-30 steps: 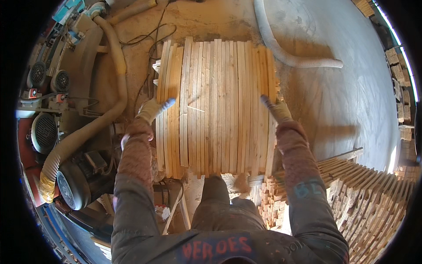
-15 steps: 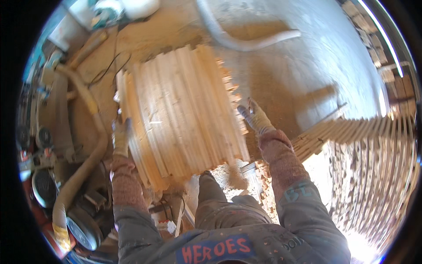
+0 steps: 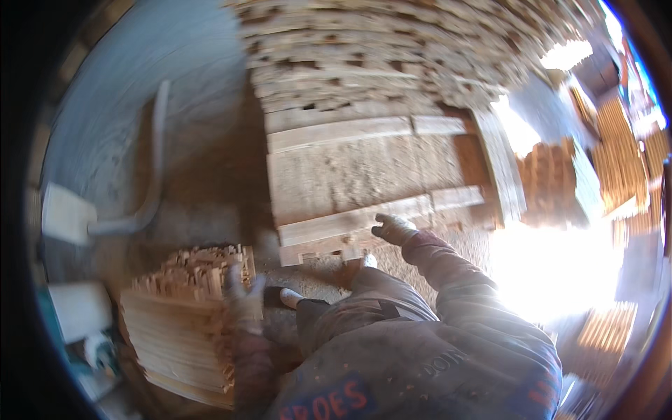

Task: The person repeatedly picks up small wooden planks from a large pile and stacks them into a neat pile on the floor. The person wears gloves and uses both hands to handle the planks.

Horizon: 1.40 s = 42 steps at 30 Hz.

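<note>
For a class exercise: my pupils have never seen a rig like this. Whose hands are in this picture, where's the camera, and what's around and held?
No robot: a fisheye camera on the person's head looks down past their body, bending straight edges. The gloved left hand is beside a stack of wood strips; blur hides whether they touch. The gloved right hand is near a wooden pallet; a larger wood pile lies beyond. Both hands look open and empty.

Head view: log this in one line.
Left gloved hand: open, beside tan wooden-slat stack, contact unclear | right gloved hand: open, empty, near pale flat wooden pallet
</note>
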Tool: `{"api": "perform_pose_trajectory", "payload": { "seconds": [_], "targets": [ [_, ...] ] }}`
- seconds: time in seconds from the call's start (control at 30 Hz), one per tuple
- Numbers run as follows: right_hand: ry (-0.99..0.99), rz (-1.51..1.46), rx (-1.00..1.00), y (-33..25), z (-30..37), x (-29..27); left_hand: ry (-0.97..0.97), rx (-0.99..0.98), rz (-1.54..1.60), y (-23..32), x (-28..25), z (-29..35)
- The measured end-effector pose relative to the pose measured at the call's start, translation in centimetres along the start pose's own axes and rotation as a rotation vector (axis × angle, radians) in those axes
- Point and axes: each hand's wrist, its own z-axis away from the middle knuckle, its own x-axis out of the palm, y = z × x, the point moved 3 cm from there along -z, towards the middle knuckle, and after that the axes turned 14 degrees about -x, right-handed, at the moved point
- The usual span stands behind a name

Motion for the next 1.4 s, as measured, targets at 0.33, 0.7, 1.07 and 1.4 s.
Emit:
{"api": "perform_pose_trajectory", "payload": {
  "seconds": [0.33,0.7,1.07,1.4],
  "targets": [
    [0.537,-0.450,0.370,20.7,18.0,-4.6,-0.411,0.563,-1.195,13.4,33.2,-4.9],
    [0.599,-0.647,0.453,19.1,17.3,-1.6,-0.690,0.635,-1.104,15.8,30.7,-12.5],
    [0.536,-0.554,0.623,15.3,20.5,-3.7,-0.463,0.699,-1.271,31.9,39.6,-27.1],
    [0.489,-0.583,0.613,19.8,20.1,-5.8,-0.439,0.590,-1.157,27.0,39.6,-22.4]
  ]
}}
